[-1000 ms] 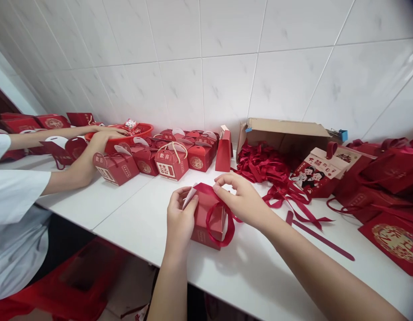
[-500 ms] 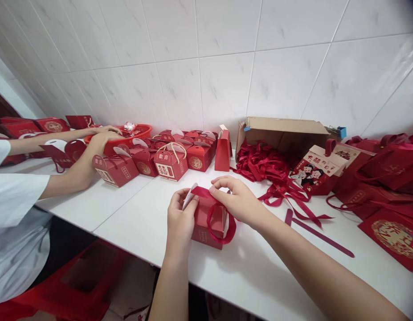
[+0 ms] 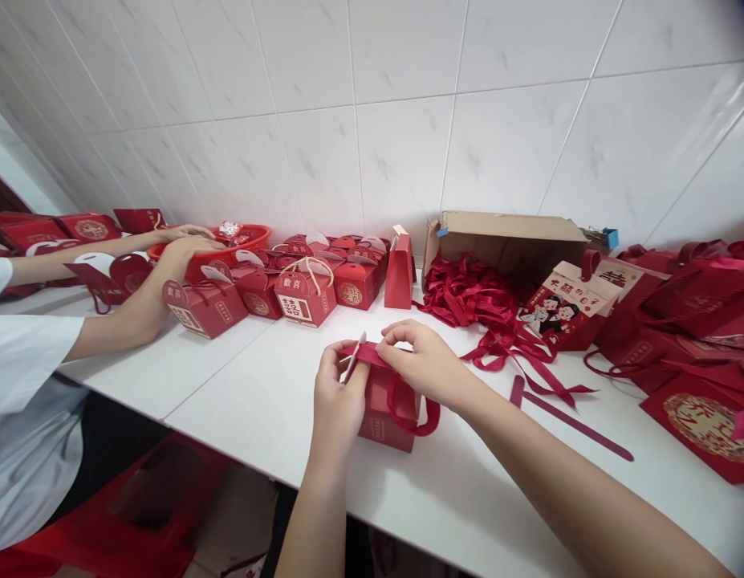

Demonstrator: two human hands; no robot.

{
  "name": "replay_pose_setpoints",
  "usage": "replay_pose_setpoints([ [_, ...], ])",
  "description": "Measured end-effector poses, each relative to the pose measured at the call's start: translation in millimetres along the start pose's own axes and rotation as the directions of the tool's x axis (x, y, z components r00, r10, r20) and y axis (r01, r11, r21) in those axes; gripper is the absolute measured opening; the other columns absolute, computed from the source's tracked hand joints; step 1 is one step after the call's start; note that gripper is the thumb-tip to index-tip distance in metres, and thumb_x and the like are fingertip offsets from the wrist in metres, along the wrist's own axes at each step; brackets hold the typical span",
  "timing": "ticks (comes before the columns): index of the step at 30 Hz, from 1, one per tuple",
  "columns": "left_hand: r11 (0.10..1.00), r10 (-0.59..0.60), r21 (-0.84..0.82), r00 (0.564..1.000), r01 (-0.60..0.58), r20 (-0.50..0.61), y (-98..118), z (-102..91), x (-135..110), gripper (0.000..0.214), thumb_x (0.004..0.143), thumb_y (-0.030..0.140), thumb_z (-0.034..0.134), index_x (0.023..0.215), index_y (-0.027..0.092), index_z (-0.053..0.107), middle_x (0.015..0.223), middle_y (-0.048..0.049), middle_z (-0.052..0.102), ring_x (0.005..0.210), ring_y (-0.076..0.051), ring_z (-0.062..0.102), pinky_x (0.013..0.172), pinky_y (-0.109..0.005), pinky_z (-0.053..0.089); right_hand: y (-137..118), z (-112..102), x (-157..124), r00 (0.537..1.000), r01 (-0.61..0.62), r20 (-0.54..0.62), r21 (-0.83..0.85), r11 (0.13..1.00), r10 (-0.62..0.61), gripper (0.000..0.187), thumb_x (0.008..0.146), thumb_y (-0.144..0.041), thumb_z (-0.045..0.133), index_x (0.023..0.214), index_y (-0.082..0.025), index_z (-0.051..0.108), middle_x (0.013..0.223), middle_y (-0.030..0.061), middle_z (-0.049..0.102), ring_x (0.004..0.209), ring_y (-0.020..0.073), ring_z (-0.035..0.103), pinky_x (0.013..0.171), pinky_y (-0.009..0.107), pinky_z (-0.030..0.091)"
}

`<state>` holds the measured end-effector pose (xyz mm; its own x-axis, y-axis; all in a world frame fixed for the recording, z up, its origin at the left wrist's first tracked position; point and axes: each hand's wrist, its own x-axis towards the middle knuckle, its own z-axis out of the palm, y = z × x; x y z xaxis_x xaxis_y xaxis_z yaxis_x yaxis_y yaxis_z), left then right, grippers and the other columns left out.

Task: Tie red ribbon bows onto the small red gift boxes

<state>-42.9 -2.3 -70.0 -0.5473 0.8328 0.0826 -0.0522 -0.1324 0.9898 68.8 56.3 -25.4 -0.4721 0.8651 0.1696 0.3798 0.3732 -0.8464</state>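
A small red gift box (image 3: 391,411) stands on the white table (image 3: 251,377) in front of me. My left hand (image 3: 340,393) grips its left side and pinches the top flap. My right hand (image 3: 420,357) pinches a red ribbon (image 3: 415,417) at the top of the box; the ribbon loops down the box's right side.
A row of closed red gift boxes (image 3: 304,291) stands behind. A brown carton (image 3: 504,241) spills red ribbons (image 3: 468,293). Red bags (image 3: 697,321) lie at the right. At the left, another person's hands (image 3: 179,249) reach by a red basin (image 3: 239,241).
My hands and the box shifted slightly right, and the top flap has been pressed flatter. The ribbon loop hangs lower on the right side.
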Motion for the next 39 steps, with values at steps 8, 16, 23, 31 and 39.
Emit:
replay_pose_setpoints([
  [8,0.992,-0.07,-0.091,0.99,0.081,0.121,13.2,1.2,-17.1,0.029,0.078,0.033,0.061,0.094,0.025,0.039,0.105,-0.0001,0.057,0.101,-0.017,0.057,0.076,-0.027,0.046,1.5,-19.3,1.5,0.986,-0.013,0.168,-0.007,1.0,0.014,0.014,0.077,-0.028,0.052,0.072,-0.018,0.061,0.094,0.0054,0.063,0.081,0.0184,0.057,0.068,0.029,0.043],
  [16,0.992,-0.12,0.01,0.948,0.123,0.293,16.4,-2.0,-8.6,0.033,0.079,0.052,0.056,0.077,0.019,0.053,0.092,-0.0042,0.062,0.091,-0.019,0.057,0.071,-0.028,0.045,0.5,-42.2,-5.1,0.948,-0.006,0.318,0.014,1.0,0.001,0.021,0.083,-0.038,0.051,0.077,-0.02,0.06,0.086,0.0015,0.063,0.074,0.0144,0.056,0.064,0.026,0.043],
  [23,0.802,-0.126,-0.577,0.902,-0.153,-0.414,27.2,-43.1,13.6,0.01,0.079,0.026,0.053,0.073,0.02,0.048,0.085,-0.0016,0.058,0.079,-0.015,0.058,0.069,-0.029,0.048,6.8,-82.5,-17.7,0.996,-0.039,0.081,0.061,0.997,0.034,0.037,0.086,-0.055,0.045,0.103,-0.026,0.059,0.111,0.002,0.061,0.1,0.0188,0.056,0.081,0.03,0.045],
  [31,0.945,0.243,-0.036,0.773,-0.324,-0.586,20.8,-42.0,13.0,0.014,0.077,0.028,0.061,0.09,0.025,0.058,0.103,0.0007,0.059,0.11,-0.018,0.05,0.098,-0.035,0.036,28.2,-111.3,-30.5,0.903,-0.047,0.422,-0.071,0.996,0.073,0.028,0.076,-0.042,0.064,0.095,-0.022,0.062,0.106,0.0038,0.064,0.098,0.0197,0.059,0.082,0.029,0.046],
  [39,0.995,-0.022,0.099,0.971,-0.001,0.236,-2.0,-2.2,4.2,0.036,0.083,0.055,0.049,0.075,0.02,0.055,0.075,0.0002,0.057,0.069,-0.015,0.052,0.063,-0.025,0.041,42.1,-101.1,-21.3,0.856,-0.113,0.514,0.099,0.989,0.046,0.031,0.074,-0.037,0.068,0.093,-0.019,0.052,0.069,-0.0036,0.054,0.061,0.0104,0.049,0.055,0.023,0.039],
])
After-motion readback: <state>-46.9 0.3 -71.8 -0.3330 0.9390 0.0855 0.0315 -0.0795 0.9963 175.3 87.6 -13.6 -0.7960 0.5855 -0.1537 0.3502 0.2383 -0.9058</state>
